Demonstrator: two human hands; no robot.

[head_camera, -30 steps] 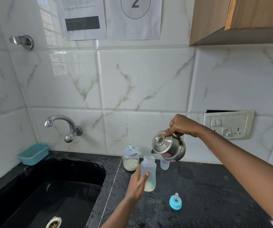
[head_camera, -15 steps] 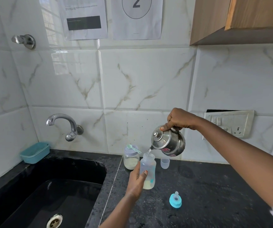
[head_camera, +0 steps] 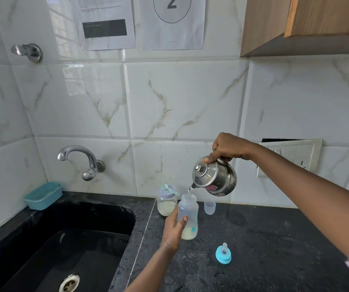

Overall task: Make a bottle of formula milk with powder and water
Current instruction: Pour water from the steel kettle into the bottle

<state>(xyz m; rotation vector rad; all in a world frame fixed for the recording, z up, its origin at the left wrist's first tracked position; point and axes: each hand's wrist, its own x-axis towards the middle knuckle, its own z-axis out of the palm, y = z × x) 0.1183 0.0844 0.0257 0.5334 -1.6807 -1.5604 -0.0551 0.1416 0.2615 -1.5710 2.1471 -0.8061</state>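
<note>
While the right hand point(head_camera: 230, 147) clamps the handle of a steel kettle point(head_camera: 215, 176) from above, thumb pressed on the lid's edge, the kettle tilts with its spout down and to the left of that grip. A thin stream of water point(head_camera: 189, 189) runs from the spout into the open mouth of the baby bottle point(head_camera: 188, 216) directly below it. The left hand point(head_camera: 174, 230) is wrapped around the bottle's left side, thumb across the front, holding it upright on the black counter point(head_camera: 274, 239); pale powder lies in the bottle's base, below the fingers. Just behind this grip stands a powder jar point(head_camera: 166, 204) with a scoop point(head_camera: 169, 189) on its lid. The blue teat cap point(head_camera: 223, 255) sits well right of the gripped bottle, nearer the person.
</note>
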